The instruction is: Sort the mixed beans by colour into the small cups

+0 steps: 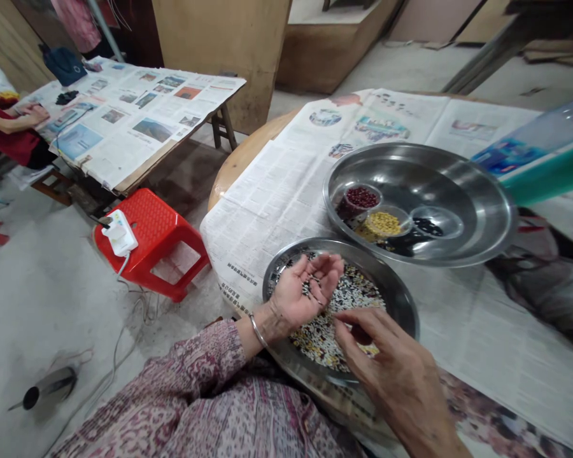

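Note:
My left hand (308, 289) is turned palm up and cupped over a steel basin, with several small dark beans (307, 287) lying in the palm. Close beside it, my right hand (386, 356) has thumb and forefinger pinched together; whatever may be between them is too small to make out. Below both hands, the steel basin (403, 305) holds mixed white, black, yellow and dark red grains and beans (358, 292). Behind it, a larger steel basin (477, 197) contains clear cups of red beans (361, 197), yellow beans (383, 223) and black beans (428, 226).
Newspaper (262, 197) covers the round table. A clear and green plastic object (549, 159) juts in at right, with a dark bag-like item (549, 273) below. A red stool (157, 235) carries a power strip (119, 233). Another person (9, 130) sits at the far table (124, 114).

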{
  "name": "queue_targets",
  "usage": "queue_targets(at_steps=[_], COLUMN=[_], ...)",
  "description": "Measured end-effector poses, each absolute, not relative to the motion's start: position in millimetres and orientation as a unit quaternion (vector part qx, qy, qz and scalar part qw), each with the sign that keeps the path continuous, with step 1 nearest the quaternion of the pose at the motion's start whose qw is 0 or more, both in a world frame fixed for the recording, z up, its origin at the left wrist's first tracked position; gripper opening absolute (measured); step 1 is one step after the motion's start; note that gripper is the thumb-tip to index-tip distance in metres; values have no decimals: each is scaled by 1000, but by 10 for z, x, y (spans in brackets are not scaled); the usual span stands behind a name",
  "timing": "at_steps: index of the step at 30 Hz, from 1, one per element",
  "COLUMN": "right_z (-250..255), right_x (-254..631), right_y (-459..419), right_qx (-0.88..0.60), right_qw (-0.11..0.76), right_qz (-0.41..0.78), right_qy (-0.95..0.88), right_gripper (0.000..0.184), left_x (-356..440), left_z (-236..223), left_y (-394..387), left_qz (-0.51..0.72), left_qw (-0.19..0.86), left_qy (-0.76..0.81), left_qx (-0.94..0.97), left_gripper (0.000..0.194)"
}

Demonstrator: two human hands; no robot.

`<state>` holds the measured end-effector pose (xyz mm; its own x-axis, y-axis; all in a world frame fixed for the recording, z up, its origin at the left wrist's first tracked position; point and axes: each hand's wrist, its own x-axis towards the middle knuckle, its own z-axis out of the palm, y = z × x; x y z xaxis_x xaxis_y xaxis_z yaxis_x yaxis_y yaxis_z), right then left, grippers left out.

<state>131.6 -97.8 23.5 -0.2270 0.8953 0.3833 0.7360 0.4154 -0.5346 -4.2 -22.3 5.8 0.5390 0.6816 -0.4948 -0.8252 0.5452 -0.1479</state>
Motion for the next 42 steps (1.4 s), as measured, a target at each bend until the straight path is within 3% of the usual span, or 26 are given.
queue_targets(at_steps=[2,9,29,38,42], right_z=[251,333,333,183,180], right_x=[1366,1450,1298,1177,1107], right_y=[-1004,-1007,-902,-894,-886], right_qx=[-535,-548,-553,-546,-560], right_qw=[320,331,368,366,363], right_qz=[120,115,110,85,73], right_qy=[-773,-760,-739,-749,-741], right_gripper=[8,12,17,21,25], left_x=[-37,-1,13,-39,-41], left_z=[58,93,43,-33,-15], left_y=[-222,-241,-237,-305,-381], left_qz=[403,467,463,431,420], left_qw=[869,864,876,885,891], left_qy=[198,164,136,154,139], left_qx=[-208,-88,22,89,105], left_gripper=[47,55,66,49,54])
